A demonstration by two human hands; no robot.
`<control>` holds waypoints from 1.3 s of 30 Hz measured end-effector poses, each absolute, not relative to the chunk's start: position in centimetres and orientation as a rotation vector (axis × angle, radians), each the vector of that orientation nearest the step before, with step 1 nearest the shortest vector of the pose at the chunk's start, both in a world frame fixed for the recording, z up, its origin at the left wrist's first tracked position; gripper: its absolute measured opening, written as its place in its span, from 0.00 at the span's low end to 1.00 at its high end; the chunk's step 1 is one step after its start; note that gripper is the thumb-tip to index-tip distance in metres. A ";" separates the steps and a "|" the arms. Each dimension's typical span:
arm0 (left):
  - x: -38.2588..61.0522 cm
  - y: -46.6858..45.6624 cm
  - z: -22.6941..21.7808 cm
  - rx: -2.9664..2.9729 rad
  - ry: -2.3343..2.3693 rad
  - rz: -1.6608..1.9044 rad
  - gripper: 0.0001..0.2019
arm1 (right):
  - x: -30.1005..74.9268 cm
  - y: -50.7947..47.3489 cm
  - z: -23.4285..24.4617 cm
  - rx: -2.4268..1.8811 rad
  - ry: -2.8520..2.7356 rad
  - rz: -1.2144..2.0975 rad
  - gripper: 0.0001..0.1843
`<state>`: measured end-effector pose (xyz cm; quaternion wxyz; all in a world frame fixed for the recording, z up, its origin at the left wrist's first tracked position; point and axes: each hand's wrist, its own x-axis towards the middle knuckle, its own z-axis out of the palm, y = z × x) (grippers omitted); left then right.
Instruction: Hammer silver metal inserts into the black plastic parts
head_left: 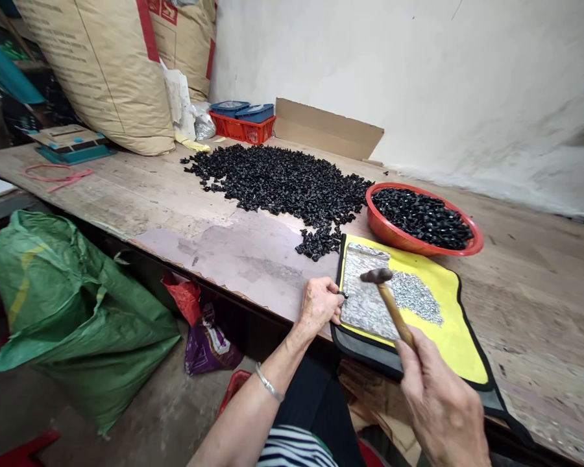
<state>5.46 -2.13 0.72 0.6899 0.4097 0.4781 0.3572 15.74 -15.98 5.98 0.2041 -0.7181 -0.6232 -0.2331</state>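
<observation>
My right hand [440, 395] is wrapped round the wooden handle of a hammer [394, 308], whose dark head hovers over a scuffed silver metal plate [365, 305]. At the plate's left edge, my left hand [321, 301] pinches a small black part [343, 295] between thumb and fingers; its exact shape is too small to tell. The plate lies on a yellow mat with black edging [460, 337]. A heap of tiny shiny metal pieces [415, 297] is spread on the mat just right of the plate.
Behind the mat stands a red bowl [377, 224] full of black parts. A large pile of similar black parts [282, 178] covers the table's middle. Farther back are a red basket [243, 128], a cardboard strip [326, 126] and big sacks [107, 71]. A green sack [78, 311] stands below, left.
</observation>
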 end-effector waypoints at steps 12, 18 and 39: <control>5.4 -2.3 0.5 0.915 1.060 0.813 0.06 | 15.4 -16.6 5.8 -2.085 -1.701 -0.670 0.19; 5.3 -2.3 0.8 0.913 1.053 0.824 0.07 | 14.7 -16.3 4.6 -2.194 -1.733 -0.710 0.18; 5.3 -2.2 0.9 0.925 1.087 0.800 0.07 | 14.3 -16.0 4.2 -2.137 -1.847 -0.908 0.15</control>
